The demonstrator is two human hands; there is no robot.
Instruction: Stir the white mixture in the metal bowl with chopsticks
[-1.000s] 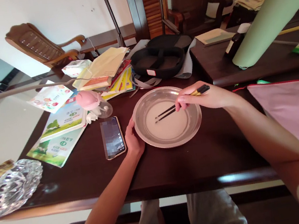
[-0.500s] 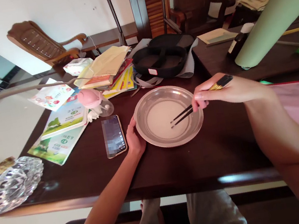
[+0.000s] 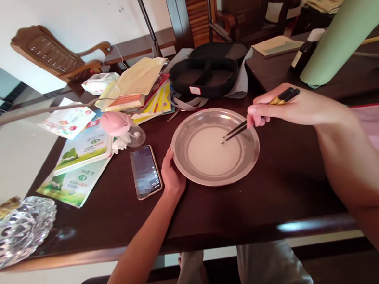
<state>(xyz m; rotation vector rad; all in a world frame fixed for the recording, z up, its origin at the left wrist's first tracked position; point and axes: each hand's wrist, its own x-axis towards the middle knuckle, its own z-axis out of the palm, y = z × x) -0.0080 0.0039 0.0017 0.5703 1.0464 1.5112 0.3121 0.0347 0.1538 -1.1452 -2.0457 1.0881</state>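
Observation:
A shallow round metal basin [image 3: 250, 155] stands on the dark table in front of me, with a cloudy whitish liquid [image 3: 210, 155] in its bottom. My left hand [image 3: 173, 176] grips the basin's left rim, its fingers partly hidden against the side. In my right hand [image 3: 275, 109] is a pair of black chopsticks [image 3: 236, 130] with gold bands near the top. They slant down to the left, and their tips are at the liquid toward the basin's right side. A smartphone [image 3: 146, 171] lies just left of my left hand.
Behind the basin are an open black case [image 3: 205, 78] and a pile of books [image 3: 136, 90]. A pink-topped bottle [image 3: 119, 127] and booklets [image 3: 78, 156] lie left, with a glass dish [image 3: 18, 233] at the table's left end. A green cylinder [image 3: 347, 18] leans on the right.
My right hand has moved slightly up and to the right, carrying the chopstick tips toward the back right of the basin. The left hand keeps its hold on the rim.

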